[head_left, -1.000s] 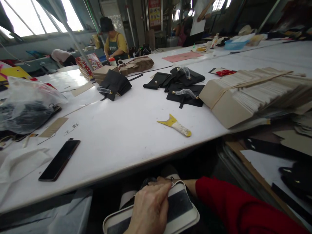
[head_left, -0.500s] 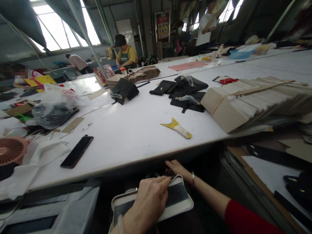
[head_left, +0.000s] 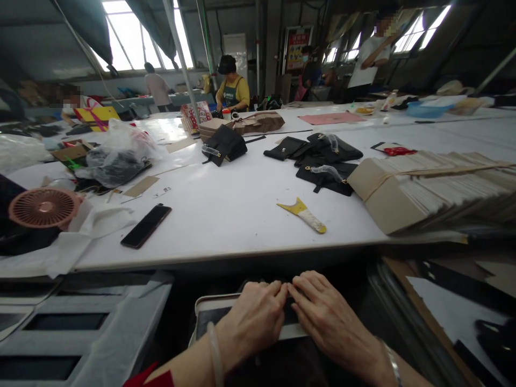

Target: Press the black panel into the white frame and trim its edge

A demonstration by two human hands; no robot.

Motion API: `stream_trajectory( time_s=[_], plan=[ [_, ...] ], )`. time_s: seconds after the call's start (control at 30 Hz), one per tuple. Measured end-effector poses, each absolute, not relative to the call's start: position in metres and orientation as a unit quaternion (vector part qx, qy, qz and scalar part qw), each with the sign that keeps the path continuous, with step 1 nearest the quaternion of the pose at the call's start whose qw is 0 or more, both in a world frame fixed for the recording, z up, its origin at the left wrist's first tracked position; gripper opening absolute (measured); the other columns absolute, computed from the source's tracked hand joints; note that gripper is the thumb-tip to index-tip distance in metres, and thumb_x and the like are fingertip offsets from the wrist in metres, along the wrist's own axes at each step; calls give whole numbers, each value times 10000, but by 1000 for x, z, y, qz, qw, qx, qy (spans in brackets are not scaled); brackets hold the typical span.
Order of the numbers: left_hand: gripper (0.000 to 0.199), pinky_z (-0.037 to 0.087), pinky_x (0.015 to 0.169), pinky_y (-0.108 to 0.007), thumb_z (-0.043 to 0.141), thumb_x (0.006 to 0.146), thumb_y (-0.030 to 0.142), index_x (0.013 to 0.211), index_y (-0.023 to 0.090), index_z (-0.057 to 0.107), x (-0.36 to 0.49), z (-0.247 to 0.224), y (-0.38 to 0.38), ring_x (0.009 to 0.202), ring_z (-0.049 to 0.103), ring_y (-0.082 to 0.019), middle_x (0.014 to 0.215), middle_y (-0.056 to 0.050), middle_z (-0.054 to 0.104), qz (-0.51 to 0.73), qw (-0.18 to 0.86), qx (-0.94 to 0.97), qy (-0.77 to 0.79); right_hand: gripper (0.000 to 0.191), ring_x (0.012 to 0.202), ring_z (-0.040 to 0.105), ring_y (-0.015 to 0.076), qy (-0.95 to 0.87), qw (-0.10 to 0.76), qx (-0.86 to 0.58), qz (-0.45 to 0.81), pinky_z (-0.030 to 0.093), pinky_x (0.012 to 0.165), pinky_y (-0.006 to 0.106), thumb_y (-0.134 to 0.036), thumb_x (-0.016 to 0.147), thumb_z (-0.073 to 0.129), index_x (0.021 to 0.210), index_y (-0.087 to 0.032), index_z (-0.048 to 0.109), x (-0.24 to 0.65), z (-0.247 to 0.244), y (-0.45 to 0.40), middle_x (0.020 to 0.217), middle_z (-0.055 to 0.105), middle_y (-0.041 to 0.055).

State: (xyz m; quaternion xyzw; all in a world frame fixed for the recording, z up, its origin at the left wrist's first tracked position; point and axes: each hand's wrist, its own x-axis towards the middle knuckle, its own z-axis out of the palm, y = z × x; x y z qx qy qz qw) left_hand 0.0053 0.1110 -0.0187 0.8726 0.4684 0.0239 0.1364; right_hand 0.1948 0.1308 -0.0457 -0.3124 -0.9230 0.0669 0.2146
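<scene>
Two hands, fingers curled close; left gripping, right touching white-edged piece

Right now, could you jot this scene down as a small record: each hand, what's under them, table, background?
left hand: on the piece; white bangle
right hand: at the piece, fingertips near the left's; silver bracelet
grip: exact hold unclear
piece: dark, pale-rimmed, partly hidden by the hands
table: phone, fan, forked tool, black items, banded stack
background: several people, one in an apron
</scene>
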Motion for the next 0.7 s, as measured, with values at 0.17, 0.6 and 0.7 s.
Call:
stream_trajectory(
  time_s=[0.17, 0.6, 0.7],
  plan=[
    [344, 564, 755, -474, 455, 867, 150, 1188, 61, 543, 10, -20, 109, 893, 640, -318, 1093, -160, 634, 25, 148, 870, 470, 295, 1092, 495, 270, -923, 203, -323, 51, 326, 1086, 470, -154, 932, 444, 1151, -86, 628, 191, -50, 122, 1098, 610, 119],
    [356, 453, 952, -342, 501, 889, 319, 1202, 217, 640, -80, -6, 115, 1078, 619, -241, 1189, -47, 676, 228, 310, 707, 594, 501, 479, 361, 108, -850, -33, -391, 351, 269, 507, 273, -417, 961, 395, 576, -155, 578, 132, -16, 215, 491, 428, -30],
    [458, 474, 877, -321, 407, 933, 494, 1128, 167, 662, -128, -35, 114, 1002, 635, -239, 1094, -62, 704, 270, 377, 611, 641, 514, 490, 434, 121, -835, -51, -400, 375, 331, 538, 257, -420, 991, 350, 638, -154, 612, 103, -38, 220, 502, 471, -30]
  ],
)
